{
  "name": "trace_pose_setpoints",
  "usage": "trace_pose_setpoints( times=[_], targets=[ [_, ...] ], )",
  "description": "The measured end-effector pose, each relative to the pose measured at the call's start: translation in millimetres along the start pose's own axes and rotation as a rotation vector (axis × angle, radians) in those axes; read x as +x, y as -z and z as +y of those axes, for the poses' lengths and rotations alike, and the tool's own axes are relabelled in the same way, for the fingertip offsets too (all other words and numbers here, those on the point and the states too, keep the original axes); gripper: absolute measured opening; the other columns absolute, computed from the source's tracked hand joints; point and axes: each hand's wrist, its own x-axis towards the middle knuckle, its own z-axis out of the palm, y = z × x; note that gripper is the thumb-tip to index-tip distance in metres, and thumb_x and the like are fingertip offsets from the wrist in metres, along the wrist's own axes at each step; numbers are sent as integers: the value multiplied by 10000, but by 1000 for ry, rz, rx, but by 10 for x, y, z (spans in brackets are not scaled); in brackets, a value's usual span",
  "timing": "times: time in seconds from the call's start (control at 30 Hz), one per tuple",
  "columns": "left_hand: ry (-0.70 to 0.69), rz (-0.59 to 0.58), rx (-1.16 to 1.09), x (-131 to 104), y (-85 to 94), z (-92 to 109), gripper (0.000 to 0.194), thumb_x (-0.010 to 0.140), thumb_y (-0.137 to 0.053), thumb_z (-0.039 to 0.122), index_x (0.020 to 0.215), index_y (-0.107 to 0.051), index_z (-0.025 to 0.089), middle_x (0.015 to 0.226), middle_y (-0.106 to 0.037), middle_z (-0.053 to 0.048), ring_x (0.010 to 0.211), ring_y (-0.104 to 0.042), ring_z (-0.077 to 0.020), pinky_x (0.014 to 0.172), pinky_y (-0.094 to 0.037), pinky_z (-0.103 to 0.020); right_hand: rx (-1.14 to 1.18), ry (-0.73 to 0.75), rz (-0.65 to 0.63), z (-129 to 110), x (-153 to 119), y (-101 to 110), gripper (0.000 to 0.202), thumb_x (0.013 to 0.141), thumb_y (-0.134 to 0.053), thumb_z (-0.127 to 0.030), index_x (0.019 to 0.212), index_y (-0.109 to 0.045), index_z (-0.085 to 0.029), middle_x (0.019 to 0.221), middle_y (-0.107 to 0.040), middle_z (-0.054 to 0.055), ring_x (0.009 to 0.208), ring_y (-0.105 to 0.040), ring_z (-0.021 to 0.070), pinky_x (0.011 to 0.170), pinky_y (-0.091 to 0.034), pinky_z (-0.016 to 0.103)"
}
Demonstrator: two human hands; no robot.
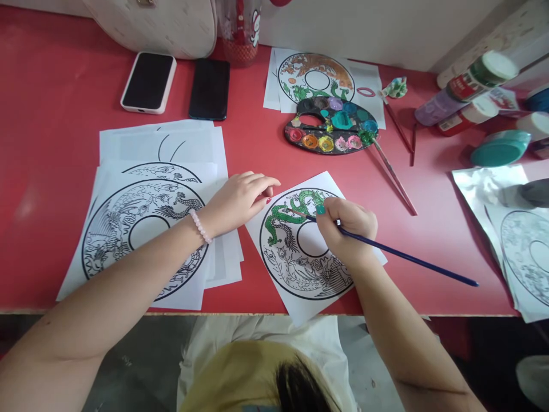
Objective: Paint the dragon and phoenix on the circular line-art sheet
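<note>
My right hand [349,229] grips a blue-handled paintbrush [407,257], its tip on the green dragon of a printed sheet [295,309]. Green paint fills the dragon along the ring's upper part; the phoenix below is bare line art. My left hand [240,200], with a pink bead bracelet at the wrist, rests just left of that sheet. Its fingers stretch out and hold nothing. Beneath the left forearm lies a stack of unpainted sheets [195,294] with a similar dragon and phoenix ring.
A black paint palette [295,143] overlaps a partly painted sheet [272,86] at the back. Another paintbrush [397,177] leans on its edge. Two phones [148,83] lie at back left, near a white bag [158,26]. Paint bottles [469,117] crowd the right, above more sheets [495,229].
</note>
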Motion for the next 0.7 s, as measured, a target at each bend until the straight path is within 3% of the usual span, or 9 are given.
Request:
trace_pose_setpoints(
  times=[0.2,0.7],
  targets=[
    [9,-6,7,1,9,6,263,855,-498,73,1104,-542,141,930,-642,-33,869,-548,-172,815,-435,-314,29,21,-51,-14,6,-4,366,731,-469,-31,589,-180,-205,526,-204,-66,483,-199,72,453,-203,234],
    [0,2,2,-4,-6,-9,258,864,-477,96,1106,-539,157,937,-636,-34,880,-546,-176,820,-435,-327,12,-14,-34,14,-16,-5,369,738,-488,-52,581,-191,-204,524,-222,-64,481,-203,70,445,-203,238]
  ],
)
